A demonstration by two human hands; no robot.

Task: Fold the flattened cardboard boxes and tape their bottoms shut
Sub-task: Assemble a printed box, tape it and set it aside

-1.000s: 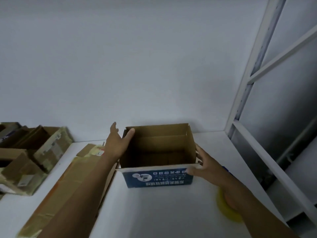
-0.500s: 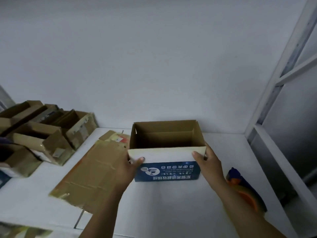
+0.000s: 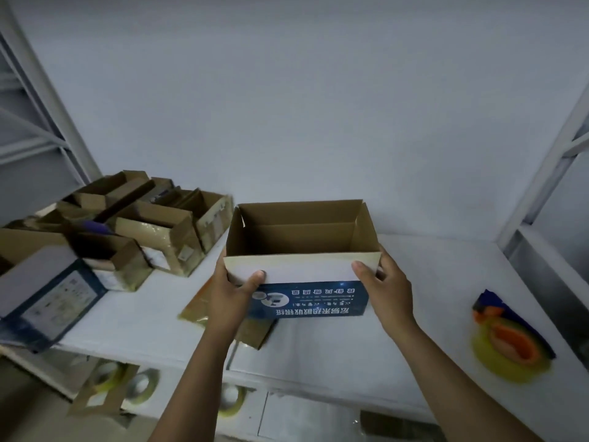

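Sitting upright with its top open, the blue-and-white printed cardboard box (image 3: pixel 306 272) is occupying the middle of the white table (image 3: pixel 318 352), near the back wall. Both hands are gripping it by the near corners. The left hand (image 3: pixel 234 293) is wrapping its fingers round the left corner with the thumb pressing the front panel, and the right hand (image 3: pixel 387 288) is doing the same on the right corner.

This box is standing fully erected, so the folding looks done. Its bottom is facing the table, so I cannot tell whether tape is closing it. A flattened cardboard sheet (image 3: pixel 197 309) is lying just left of the box, partly under the left forearm, and appears to be waiting its turn. Farther left, a cluster of assembled boxes (image 3: pixel 165 231) is suggesting much of the batch is finished. The orange-and-blue tape dispenser (image 3: pixel 510 333) is lying well apart at the right, in neither hand. Spare tape rolls (image 3: pixel 140 386) are showing below the table edge.
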